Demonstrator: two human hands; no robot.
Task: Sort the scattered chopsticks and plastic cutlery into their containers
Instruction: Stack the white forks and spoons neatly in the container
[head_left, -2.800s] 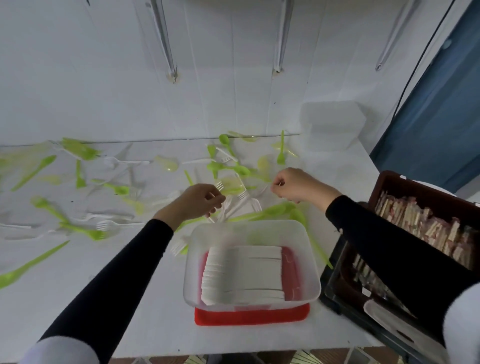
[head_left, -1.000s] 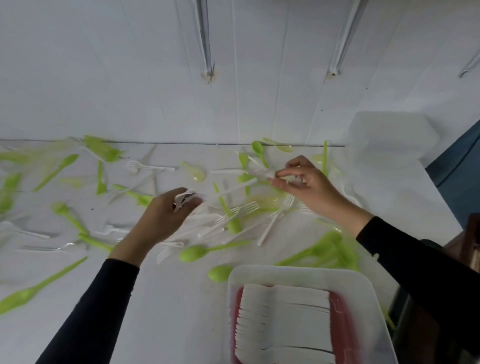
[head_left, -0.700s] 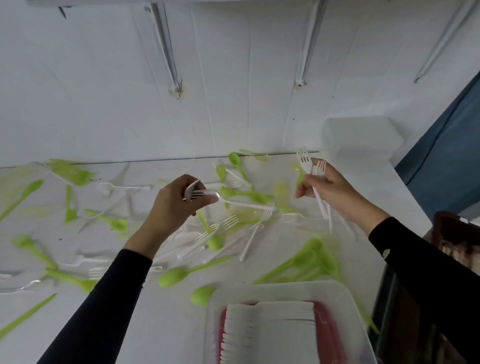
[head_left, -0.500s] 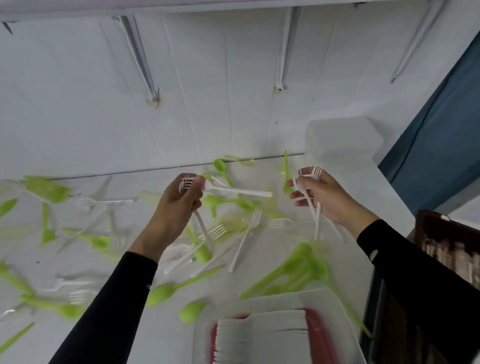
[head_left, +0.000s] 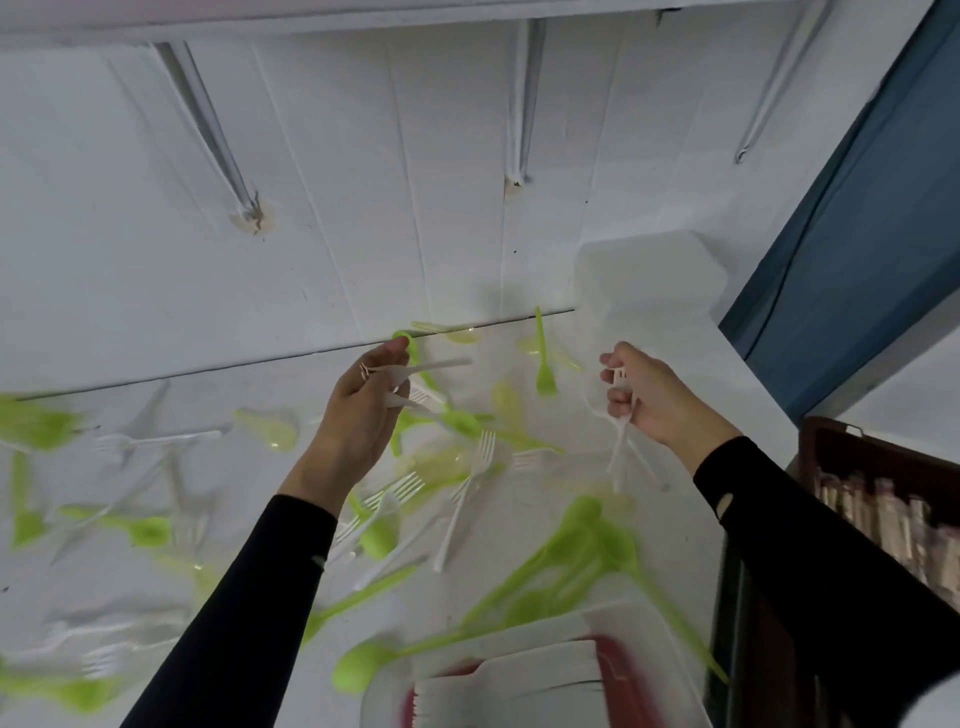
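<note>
Currently the left hand (head_left: 358, 415) and right hand (head_left: 657, 402) each grip loose white forks (head_left: 621, 452); splayed handles could slip free on the way to the clear tub (head_left: 644, 623).

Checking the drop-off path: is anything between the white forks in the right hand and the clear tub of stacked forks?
Nothing visible does. The right hand holds the white forks above the table, and the clear tub has no lid on it. Green spoons lie on the table by its far rim, beneath that path.
</note>
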